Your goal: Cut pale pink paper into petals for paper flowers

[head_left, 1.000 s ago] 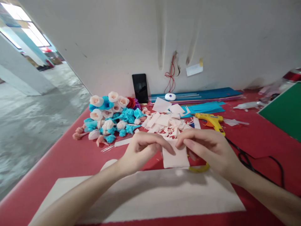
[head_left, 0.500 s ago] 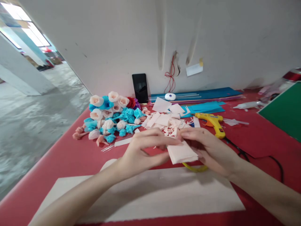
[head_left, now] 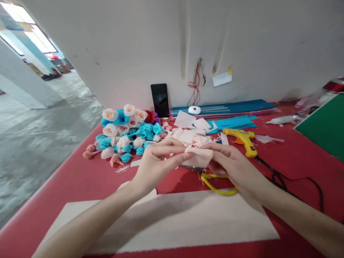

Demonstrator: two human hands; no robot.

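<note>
Both my hands hold a small pale pink crepe paper piece (head_left: 198,157) between them, lifted a little above the red table (head_left: 80,175). My left hand (head_left: 158,161) pinches its left end with thumb and fingers. Gripping the right end is my right hand (head_left: 231,165), fingers curled around the paper. The paper looks folded or gathered, lying nearly flat. Yellow-handled scissors (head_left: 215,184) lie on the table just under my hands.
A large pale sheet (head_left: 188,222) lies in front of me. A heap of blue and pink paper flowers (head_left: 126,132) sits left, paper scraps (head_left: 188,136) behind my hands. A yellow glue gun (head_left: 242,139) with black cord lies right, a phone (head_left: 160,100) leans on the wall.
The paper piece hung down as a flat square; now both hands have raised it and turned it nearly flat and gathered, uncovering the scissors beneath.
</note>
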